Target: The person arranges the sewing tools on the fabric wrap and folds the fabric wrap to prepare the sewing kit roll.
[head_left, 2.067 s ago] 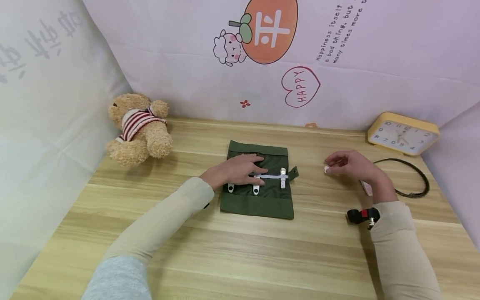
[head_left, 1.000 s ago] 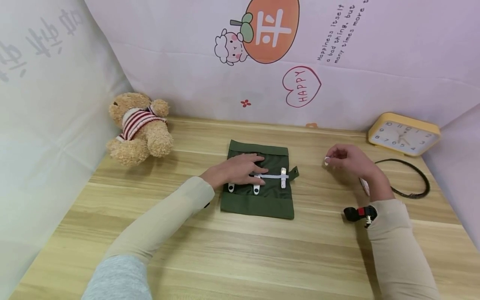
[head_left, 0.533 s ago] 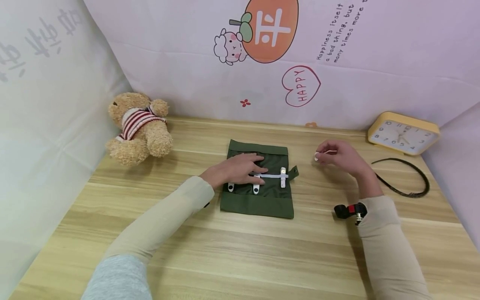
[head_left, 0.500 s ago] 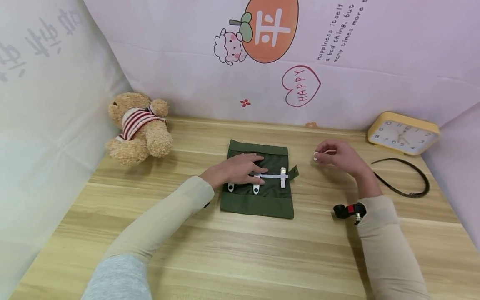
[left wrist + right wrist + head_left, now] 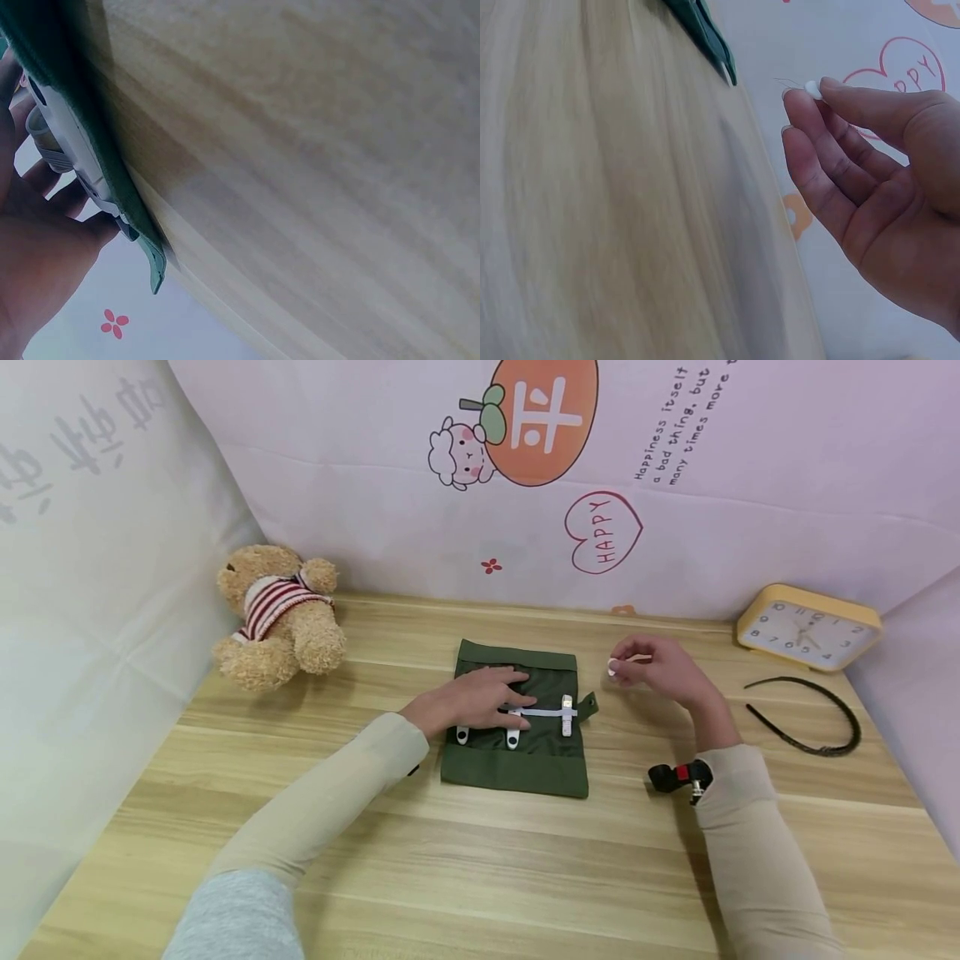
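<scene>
An unfolded dark green fabric pouch (image 5: 517,772) lies on the table. Across it a white elastic band (image 5: 546,713) holds several slim white items (image 5: 513,739), whose kind is too small to tell. With fingers straight and spread, my left hand (image 5: 480,697) rests on the pouch and covers part of the band. My right hand (image 5: 660,672) is raised to the right of the pouch. Its thumb and fingertip pinch a small white piece (image 5: 813,91) with a fine wire sticking out, seen in the right wrist view. The other right fingers are loosely bent.
A teddy bear (image 5: 281,618) in a striped top sits at the back left. A yellow clock (image 5: 808,627) stands at the back right, with a thin black headband (image 5: 843,710) in front of it. A printed white cloth (image 5: 390,527) hangs behind the table.
My right hand has moved left and slightly away from me, towards the pouch, with the small white piece pinched throughout. The left hand and the pouch have stayed put.
</scene>
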Demonstrator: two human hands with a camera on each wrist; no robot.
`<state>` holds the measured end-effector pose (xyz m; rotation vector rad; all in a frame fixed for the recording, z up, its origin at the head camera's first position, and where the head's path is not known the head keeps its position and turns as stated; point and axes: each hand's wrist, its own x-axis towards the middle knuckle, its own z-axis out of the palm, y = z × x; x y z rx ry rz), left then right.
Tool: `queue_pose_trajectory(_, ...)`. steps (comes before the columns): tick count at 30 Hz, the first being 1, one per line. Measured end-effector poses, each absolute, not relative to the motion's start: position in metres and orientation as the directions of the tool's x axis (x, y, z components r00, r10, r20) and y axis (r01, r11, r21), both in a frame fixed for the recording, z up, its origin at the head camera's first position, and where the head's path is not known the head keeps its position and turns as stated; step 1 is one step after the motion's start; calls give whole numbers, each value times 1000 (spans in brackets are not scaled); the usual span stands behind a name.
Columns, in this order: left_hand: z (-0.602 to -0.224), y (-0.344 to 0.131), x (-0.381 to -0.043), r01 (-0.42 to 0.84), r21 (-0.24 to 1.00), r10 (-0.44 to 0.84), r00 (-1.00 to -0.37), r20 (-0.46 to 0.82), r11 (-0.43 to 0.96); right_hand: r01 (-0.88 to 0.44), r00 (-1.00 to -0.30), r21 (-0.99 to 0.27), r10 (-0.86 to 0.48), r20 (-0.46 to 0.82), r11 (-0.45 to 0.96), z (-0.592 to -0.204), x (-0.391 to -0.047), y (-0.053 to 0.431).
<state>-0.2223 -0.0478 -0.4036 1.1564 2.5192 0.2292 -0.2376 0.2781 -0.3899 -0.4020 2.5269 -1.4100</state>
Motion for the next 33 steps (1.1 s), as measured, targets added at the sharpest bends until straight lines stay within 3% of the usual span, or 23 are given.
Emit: queue_pose_trajectory(33, -406, -47, -226, 712, 289, 768, -591, -246, 640, -155, -878, -893, -473, -72, 423, -390, -247, 232)
